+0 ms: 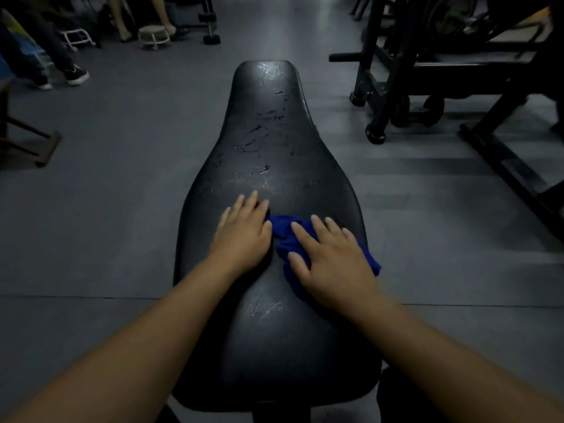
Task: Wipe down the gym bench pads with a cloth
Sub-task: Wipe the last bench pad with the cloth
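A long black bench pad runs away from me down the middle of the head view; its cover is cracked and scuffed. A crumpled blue cloth lies on the pad's near half. My right hand rests flat on top of the cloth with fingers spread and straight. My left hand lies flat on the bare pad just left of the cloth, its thumb side touching the cloth's edge.
Grey gym floor surrounds the bench. A black rack frame with weight plates stands at the right. People's legs and shoes and a small stool are at the far left. A dark frame foot sits at the left edge.
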Demonstrator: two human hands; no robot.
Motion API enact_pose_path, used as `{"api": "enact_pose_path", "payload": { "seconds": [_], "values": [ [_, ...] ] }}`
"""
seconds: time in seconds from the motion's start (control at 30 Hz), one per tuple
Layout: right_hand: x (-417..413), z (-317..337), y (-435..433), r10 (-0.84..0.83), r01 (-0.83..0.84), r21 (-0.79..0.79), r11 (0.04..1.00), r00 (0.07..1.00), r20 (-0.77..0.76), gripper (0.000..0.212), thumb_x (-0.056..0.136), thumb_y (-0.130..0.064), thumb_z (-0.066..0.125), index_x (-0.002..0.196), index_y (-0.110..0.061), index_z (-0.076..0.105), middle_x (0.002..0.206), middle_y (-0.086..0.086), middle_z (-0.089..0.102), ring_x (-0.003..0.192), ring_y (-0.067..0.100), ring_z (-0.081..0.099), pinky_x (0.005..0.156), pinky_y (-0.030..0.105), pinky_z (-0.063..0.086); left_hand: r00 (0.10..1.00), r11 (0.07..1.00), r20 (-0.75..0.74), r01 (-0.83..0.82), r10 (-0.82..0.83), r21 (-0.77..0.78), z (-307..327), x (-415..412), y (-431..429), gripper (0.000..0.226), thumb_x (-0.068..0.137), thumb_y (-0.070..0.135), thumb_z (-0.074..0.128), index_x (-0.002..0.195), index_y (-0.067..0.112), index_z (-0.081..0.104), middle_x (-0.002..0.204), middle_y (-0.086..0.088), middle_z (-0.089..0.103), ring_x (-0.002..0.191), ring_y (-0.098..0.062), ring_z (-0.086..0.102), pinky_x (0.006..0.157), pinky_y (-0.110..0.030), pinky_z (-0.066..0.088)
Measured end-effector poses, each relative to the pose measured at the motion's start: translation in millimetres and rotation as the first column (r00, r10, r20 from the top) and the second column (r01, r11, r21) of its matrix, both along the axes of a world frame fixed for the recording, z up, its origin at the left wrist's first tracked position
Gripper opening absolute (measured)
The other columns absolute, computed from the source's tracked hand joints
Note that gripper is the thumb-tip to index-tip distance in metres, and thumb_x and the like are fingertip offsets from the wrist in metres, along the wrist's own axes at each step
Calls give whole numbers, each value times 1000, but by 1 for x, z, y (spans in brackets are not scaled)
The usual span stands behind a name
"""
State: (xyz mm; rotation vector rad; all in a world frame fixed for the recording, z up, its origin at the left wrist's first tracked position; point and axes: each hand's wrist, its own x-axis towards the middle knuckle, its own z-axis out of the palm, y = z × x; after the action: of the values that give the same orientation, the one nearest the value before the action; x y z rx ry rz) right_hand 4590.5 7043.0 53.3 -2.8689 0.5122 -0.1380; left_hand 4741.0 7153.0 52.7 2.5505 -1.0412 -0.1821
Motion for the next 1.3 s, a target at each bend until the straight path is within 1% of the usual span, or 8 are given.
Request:
{"api": "enact_pose_path", "payload": {
  "seconds": [0.13,0.27,0.37,0.47,0.57,0.73,1.13,1.3],
  "values": [
    [11,-6,-40,37,-37,-40,999,999,-8,68,94,-52,16,155,-25,31,162,7,26,148,28,26,118,38,20,999,999,52,2,-4,32,-11,-3,-9,58,105,42,22,159,22,15,167,8,14,153,-9,6,125,-44,2],
    [87,-1,-84,-194,192,-39,981,980,-42,58,103,-38,29,156,-17,23,165,11,14,151,31,12,121,43,15,996,998,88,-34,29,51,-12,-1,-8,61,104,42,24,160,20,13,168,5,8,154,-11,1,125,-42,1],
    [115,4,-65,8,-8,-28,1000,1000,-24,59,103,-40,28,157,-17,20,165,8,17,151,27,15,120,43,17,998,998,43,-50,51,-26,-12,-1,-9,61,105,34,30,160,16,14,168,-1,5,154,-15,1,125,-38,3],
    [68,3,-54,265,-267,-13,964,961,-76,70,94,-52,15,156,-22,29,164,3,22,151,21,20,121,31,12,992,985,-109,-83,67,-152,-4,10,-2,61,103,23,39,159,14,17,168,-3,6,154,-17,7,125,-34,10],
    [70,5,-83,123,-124,-8,992,991,-57,62,99,-47,24,152,-17,39,163,4,25,150,20,23,116,16,3,994,998,101,-45,40,54,-1,39,12,62,102,41,36,158,18,21,168,-2,11,154,-20,5,125,-39,9],
    [150,1,-90,-71,70,-17,997,997,-21,57,104,-42,34,155,-16,30,164,7,20,151,24,17,121,37,16,993,973,116,11,-38,231,-8,72,18,73,100,57,23,160,19,4,168,-3,-7,154,-23,-9,125,-43,-2],
    [152,7,-91,-60,65,33,997,989,-138,67,96,-55,25,156,-26,26,166,1,15,153,19,9,124,40,12,988,950,50,126,-146,287,4,125,-26,79,97,64,18,160,22,-4,167,0,-15,153,-20,-17,124,-45,-7],
    [157,10,-95,-51,67,71,995,976,-212,65,97,-51,33,156,-25,27,166,3,13,153,22,7,123,45,15,990,931,0,134,-143,341,5,130,-31,81,95,63,26,161,19,9,168,-4,-4,154,-25,-6,124,-51,6]
  ]
}}
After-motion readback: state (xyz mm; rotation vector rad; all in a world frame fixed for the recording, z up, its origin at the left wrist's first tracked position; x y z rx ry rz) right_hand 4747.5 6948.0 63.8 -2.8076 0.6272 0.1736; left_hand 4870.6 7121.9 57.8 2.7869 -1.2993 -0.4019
